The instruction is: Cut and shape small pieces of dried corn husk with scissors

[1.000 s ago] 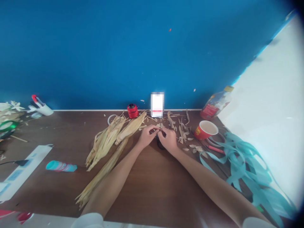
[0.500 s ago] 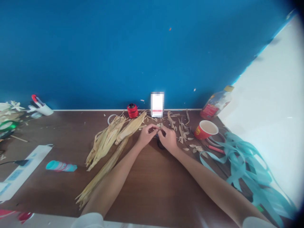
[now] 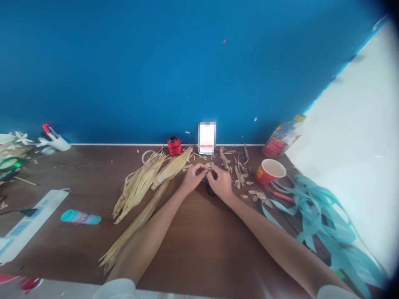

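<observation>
My left hand [image 3: 193, 177] and my right hand [image 3: 220, 181] meet fingertip to fingertip over the brown table [image 3: 205, 245]. Both are closed in a pinch, and whatever lies between the fingers is too small to make out. Under my right hand a dark round object [image 3: 210, 190] shows in part. Dried corn husks [image 3: 140, 187] lie in a bundle to the left of my left hand, one long strip running beside my left forearm. Small husk scraps [image 3: 240, 172] are scattered to the right of my right hand.
A bright blurred screen [image 3: 206, 137] stands by the blue wall, with a red-and-black container [image 3: 174, 146] left of it. At right are a red paper cup [image 3: 269, 171], a bottle [image 3: 283, 137] and teal ribbon [image 3: 324, 220]. A power strip [image 3: 34, 224] and blue roll [image 3: 81, 217] lie left.
My hands stay pinched together in nearly the same place, with only a slight shift of the fingers. The whole view has moved down a little.
</observation>
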`<state>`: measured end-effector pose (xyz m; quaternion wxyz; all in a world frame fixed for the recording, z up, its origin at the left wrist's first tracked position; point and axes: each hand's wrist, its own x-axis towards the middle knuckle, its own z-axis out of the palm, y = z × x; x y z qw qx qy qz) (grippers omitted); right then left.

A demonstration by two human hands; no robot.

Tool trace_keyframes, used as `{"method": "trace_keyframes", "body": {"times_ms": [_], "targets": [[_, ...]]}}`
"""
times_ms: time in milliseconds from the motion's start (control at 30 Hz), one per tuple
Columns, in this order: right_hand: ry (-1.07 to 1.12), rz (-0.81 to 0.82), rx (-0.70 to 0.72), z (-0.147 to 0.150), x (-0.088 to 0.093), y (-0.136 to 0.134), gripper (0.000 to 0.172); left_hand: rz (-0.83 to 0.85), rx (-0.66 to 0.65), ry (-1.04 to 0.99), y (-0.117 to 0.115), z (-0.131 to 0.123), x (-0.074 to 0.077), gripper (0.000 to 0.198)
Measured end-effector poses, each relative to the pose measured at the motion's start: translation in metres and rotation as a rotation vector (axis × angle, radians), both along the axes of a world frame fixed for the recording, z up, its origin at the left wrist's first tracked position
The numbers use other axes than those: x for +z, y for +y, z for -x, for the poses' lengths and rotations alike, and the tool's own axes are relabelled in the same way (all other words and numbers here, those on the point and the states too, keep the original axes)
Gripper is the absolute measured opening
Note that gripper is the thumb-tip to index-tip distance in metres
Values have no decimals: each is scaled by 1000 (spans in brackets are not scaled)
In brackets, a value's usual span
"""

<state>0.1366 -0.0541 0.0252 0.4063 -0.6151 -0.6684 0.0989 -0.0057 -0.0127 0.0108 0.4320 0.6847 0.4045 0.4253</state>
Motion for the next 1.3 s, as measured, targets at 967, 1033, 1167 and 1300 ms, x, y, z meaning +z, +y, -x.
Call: {"method": "trace_keyframes", "body": {"times_ms": [967, 1033, 1167, 1300], "targets": [[-689, 574, 23, -49, 79, -3, 23, 80, 161, -174, 2, -1, 0, 14], [-775, 656, 50, -61, 88, -6, 22, 29, 195, -129, 1, 0, 1, 14], [-894, 723, 45, -72, 91, -8, 27, -123, 299, 9, -1, 1, 3, 15], [-939, 730, 4, -75, 85, -7, 27, -146, 328, 34, 1, 3, 0, 16]]}}
